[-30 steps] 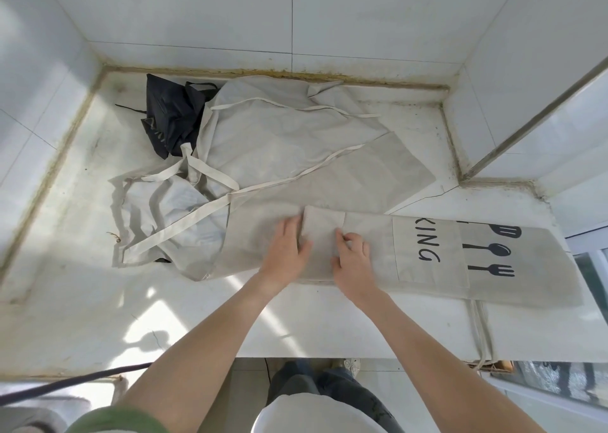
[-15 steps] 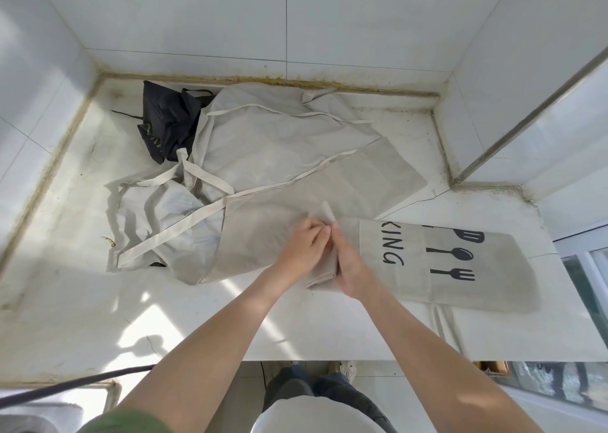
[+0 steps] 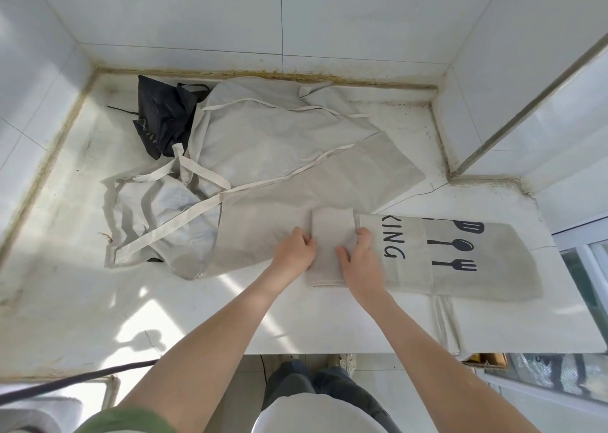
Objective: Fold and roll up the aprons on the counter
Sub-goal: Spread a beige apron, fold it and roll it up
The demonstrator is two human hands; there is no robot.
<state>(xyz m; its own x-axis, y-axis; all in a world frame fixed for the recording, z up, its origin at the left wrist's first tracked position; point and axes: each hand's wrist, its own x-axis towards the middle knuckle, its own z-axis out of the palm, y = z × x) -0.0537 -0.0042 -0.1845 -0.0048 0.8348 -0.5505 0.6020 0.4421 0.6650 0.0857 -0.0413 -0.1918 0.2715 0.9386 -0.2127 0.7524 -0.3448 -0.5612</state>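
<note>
A beige apron (image 3: 467,261) printed with "KING" and black utensils lies folded into a long strip near the counter's front edge. Its left end is turned over into a flat fold (image 3: 330,235). My left hand (image 3: 294,251) grips the left edge of that fold with curled fingers. My right hand (image 3: 360,261) holds its right side, thumb on top and fingers curled over the edge by the letters. A second beige apron (image 3: 283,156) lies spread and crumpled behind, its straps loose. A dark apron (image 3: 164,120) is bunched at the back left.
The white counter (image 3: 82,284) sits in a tiled corner, walls at the left and back, a tiled pillar (image 3: 493,80) at the right. Apron ties (image 3: 444,320) hang over the front edge. A dark cable (image 3: 65,383) runs below the counter's front left.
The apron's left end has been turned over to the right once more. Both hands moved from pinching the raised fold together to holding its two sides flat.
</note>
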